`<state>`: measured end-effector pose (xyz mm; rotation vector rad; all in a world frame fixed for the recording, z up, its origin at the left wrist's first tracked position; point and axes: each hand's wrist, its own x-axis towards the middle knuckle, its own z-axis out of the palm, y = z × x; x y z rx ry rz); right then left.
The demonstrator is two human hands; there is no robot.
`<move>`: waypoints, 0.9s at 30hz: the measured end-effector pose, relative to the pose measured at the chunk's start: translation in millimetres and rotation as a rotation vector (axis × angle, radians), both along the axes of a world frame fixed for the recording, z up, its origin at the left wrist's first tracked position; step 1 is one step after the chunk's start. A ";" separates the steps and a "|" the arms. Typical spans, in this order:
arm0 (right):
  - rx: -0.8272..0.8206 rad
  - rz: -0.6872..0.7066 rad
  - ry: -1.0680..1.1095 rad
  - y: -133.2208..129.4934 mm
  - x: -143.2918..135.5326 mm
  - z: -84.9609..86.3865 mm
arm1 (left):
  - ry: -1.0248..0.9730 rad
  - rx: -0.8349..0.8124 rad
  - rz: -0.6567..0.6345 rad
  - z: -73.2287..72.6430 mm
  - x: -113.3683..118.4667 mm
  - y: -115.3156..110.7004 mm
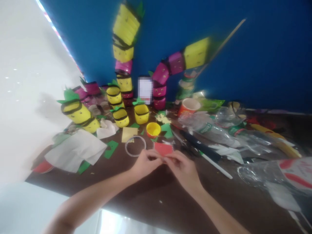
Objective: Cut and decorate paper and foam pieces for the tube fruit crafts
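Over the front middle of the brown table, my left hand (147,161) and my right hand (181,167) meet with their fingertips pinched together. Whatever sits between the fingers is too small and blurred to make out. Just beyond the fingertips is a red square piece (163,148); whether the fingers touch it I cannot tell. A roll of clear tape (135,146) lies flat beside my left hand. Behind it are a small yellow cup (153,130) and a cream paper square (129,134). Green scraps (166,130) lie around them.
Yellow and magenta cup figures (123,83) with green tops stand stacked against the blue wall (219,19). White paper (75,151) covers the left side. At right lie a dark cutter-like tool (201,146), a white pen (216,165), and several clear plastic bottles (209,130).
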<state>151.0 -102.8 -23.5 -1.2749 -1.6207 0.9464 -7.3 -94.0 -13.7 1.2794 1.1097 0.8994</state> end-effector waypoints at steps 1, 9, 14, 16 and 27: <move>0.022 -0.011 -0.016 0.1 0.0 1.2 | 0.000 0.001 -0.001 -0.1 -0.1 0.0; 0.368 -0.032 -0.200 -4.9 2.2 10.4 | -0.018 0.030 0.011 0.9 0.4 -1.6; 0.459 -0.007 -0.248 -6.8 1.5 8.8 | -0.018 0.108 0.015 -0.1 -0.2 -2.3; 0.467 -0.010 -0.244 -6.5 1.0 8.3 | -0.015 0.129 0.026 -0.9 0.1 -2.4; 0.260 -0.083 -0.147 -3.2 0.0 12.4 | 0.023 0.146 0.067 -2.2 1.9 -2.1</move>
